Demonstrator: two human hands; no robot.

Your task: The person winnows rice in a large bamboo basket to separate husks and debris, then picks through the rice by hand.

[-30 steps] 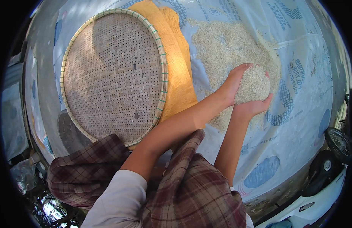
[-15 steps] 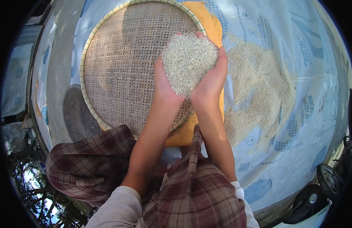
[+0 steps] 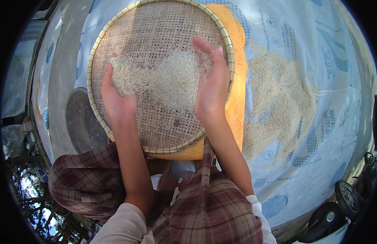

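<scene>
- Head view: the left hand [image 3: 119, 99] and the right hand [image 3: 213, 87] are above the round woven tray [image 3: 156, 130], now well apart from each other.
- In the frame just before, these two hands are side by side and form one cup, full of rice; now this cup is divided.
- The left hand, at the left part of the tray, is unclenched, with curved fingers; some grains lie at its palm.
- The right hand, near the right rim, is also loosened, with the thumb raised and few grains at its fingers.
- The rice [image 3: 176, 81] is not any more one compact heap: it spreads between the hands, over the tray, and looks blurred. How much of it touches the weave, I cannot tell.
- In the earliest frame, both hands are at the right, over the spread grains [image 3: 278, 97]; these grains lie on the printed sheet [image 3: 339, 101] now as well.
- The orange-yellow sack [image 3: 236, 105] lies under the tray and shows along its right and near sides.
</scene>
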